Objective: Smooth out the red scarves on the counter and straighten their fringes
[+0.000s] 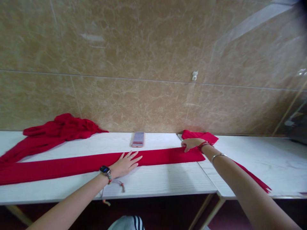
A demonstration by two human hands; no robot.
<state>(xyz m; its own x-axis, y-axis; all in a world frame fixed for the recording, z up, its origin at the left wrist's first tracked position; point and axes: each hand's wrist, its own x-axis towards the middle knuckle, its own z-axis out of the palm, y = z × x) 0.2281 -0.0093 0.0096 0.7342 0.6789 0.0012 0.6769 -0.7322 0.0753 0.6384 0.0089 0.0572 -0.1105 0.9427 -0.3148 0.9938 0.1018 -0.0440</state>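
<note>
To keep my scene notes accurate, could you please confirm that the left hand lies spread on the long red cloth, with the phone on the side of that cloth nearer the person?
Not quite: the phone lies on the far side of the long red cloth, towards the wall, as the head view shows. The left hand does lie spread on it.

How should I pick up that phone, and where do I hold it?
Best, I think, from above: thumb and fingers on its left and right sides, near the middle. The phone lies flat, with bare table on both those sides, while the wall is close behind it and the long red cloth lies in front.
</note>
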